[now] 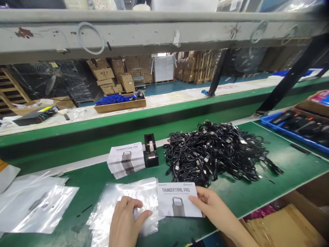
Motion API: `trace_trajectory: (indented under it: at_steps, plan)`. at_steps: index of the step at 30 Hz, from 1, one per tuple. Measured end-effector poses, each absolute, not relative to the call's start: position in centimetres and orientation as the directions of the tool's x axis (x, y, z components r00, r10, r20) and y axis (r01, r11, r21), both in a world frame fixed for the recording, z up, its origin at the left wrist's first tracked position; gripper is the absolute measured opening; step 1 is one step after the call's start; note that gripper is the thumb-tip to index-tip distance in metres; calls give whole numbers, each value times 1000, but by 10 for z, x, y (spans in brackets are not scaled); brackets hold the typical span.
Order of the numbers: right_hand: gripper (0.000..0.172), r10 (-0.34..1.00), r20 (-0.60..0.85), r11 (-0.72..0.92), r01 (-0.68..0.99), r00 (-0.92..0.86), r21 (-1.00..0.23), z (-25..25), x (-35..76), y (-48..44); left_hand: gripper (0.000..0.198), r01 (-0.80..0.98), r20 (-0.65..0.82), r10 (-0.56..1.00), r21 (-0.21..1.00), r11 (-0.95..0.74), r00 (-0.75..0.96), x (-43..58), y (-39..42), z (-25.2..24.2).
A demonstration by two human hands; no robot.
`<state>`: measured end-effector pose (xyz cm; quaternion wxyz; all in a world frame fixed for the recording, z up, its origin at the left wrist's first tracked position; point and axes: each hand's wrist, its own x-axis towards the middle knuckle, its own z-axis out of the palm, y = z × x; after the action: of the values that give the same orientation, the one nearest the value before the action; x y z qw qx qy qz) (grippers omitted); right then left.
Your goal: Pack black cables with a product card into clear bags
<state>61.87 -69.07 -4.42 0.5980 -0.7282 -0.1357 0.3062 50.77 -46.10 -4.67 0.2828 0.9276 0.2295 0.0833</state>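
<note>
Green work surface on this bench, smooth with a bit of shine, dotted with a few dark scraps. Behind it a green upright panel runs up to a pale, grubby ledge, and a chipped grey beam crosses overhead with a loop of pale tubing hanging off it. Further back there's a bluish floor, stacked cardboard boxes, a slatted wooden pallet standing on end and a big fan.

Now the stuff up close. Right hand has a flat printed leaflet pinched at its right edge, thumb on the front and fingers behind. It's thin, white, rectangular and reads "Thunder Trail Pro", over the bench at the right edge of a fanned pile of clear plastic bags, all glossy and crinkly. Left hand is over those bags, fingers curved, with a moderate gap between thumb and index; can't tell if the fingertips touch the plastic.

Just past the bags sits a neat stack of matching leaflets, right beside a boxy black tape dispenser. To the right of that is a tangled heap of bundled black USB cables, rubbery loops with shiny metal plugs. Blue plastic tray at far right holds dark objects.
</note>
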Motion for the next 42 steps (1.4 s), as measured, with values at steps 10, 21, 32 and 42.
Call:
trace_trajectory:
  at_steps: [10,21,32,42]
  plan:
    - [38,470,-306,-104,-293,828,-951,-56,601,-676,33,353,-13,433,602,-716,901,508,-464,-40]
    - [40,326,-299,-173,-254,897,-952,-64,572,-655,28,370,-36,443,613,-698,896,506,-469,-37]
    - [44,530,-516,-254,-454,673,-854,-58,563,-661,23,279,55,416,660,-697,908,500,-472,-44]
    - [40,748,-432,-75,-583,503,-809,-42,584,-641,19,115,125,319,761,-638,939,497,-475,-42]
